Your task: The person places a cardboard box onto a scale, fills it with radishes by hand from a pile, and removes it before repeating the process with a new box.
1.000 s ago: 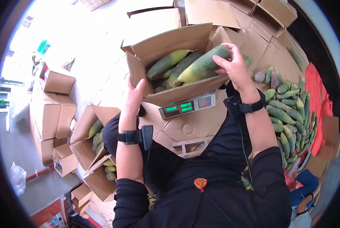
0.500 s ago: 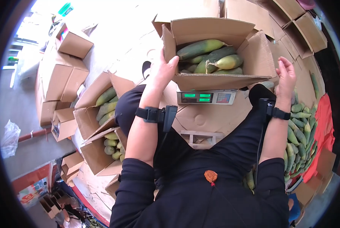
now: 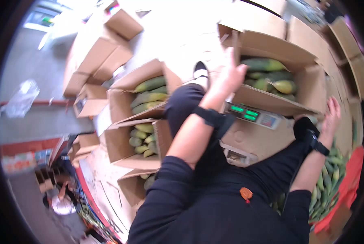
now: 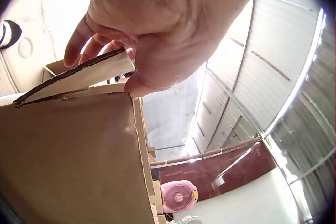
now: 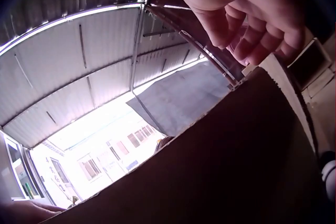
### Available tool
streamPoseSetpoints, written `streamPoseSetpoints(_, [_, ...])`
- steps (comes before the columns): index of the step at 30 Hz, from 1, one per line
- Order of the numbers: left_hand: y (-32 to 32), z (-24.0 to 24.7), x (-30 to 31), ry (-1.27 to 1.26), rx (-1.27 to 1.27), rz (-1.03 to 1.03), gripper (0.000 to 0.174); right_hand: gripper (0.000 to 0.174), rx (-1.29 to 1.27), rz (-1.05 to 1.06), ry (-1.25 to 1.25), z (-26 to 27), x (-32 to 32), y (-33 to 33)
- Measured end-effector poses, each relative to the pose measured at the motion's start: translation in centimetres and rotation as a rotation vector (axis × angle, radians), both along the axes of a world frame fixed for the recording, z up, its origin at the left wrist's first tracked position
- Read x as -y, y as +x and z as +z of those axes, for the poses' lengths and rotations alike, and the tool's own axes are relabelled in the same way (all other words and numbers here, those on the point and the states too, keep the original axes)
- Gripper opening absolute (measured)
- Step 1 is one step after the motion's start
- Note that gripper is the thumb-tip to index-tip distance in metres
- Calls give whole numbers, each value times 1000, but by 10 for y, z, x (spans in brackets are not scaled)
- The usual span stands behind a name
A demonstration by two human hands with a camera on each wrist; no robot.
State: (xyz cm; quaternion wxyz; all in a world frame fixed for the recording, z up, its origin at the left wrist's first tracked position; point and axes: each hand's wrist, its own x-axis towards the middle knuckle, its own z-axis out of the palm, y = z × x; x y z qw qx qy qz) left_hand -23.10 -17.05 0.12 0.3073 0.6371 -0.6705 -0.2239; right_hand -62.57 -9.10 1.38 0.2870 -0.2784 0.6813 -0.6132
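Note:
A cardboard box (image 3: 271, 99) holding several green radishes (image 3: 264, 65) stands on a digital scale (image 3: 251, 114) with lit green digits. At the box's left end my left hand (image 3: 231, 76) grips the upright flap (image 4: 79, 79), thumb on one side and fingers on the other in the left wrist view. My right hand (image 3: 332, 118) is at the box's right end with loosely bent fingers. In the right wrist view its fingertips (image 5: 254, 58) are right at the top edge of the dark box wall (image 5: 210, 161).
To the left stand open boxes (image 3: 119, 106) (image 3: 115, 146) filled with more radishes. A radish heap (image 3: 330, 179) lies at right beside red cloth (image 3: 349, 183). Stacked cartons (image 3: 102, 57) are at far left, empty boxes (image 3: 349, 49) at back right. A small stool (image 3: 239, 156) sits between the legs.
The right hand put its radish in the box, let go and came to the box's right end. The left hand has taken hold of the left flap. The head view turned left.

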Motion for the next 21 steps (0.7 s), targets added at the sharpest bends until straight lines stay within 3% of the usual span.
streamPoseSetpoints(6, [2,30,-14,-2,-110,-1,71,33,41,157,-111,-29,14,-25])
streamPoseSetpoints(15, [13,38,-22,-70,-181,21,64,38,-60,119,-61,-29,20,-20])
streamPoseSetpoints(17, [17,44,-26,-83,-193,21,64,38,-185,106,-6,-27,20,-13])
streamPoseSetpoints(21, [30,47,-31,-120,-287,17,60,39,-153,120,-27,-40,26,-23])
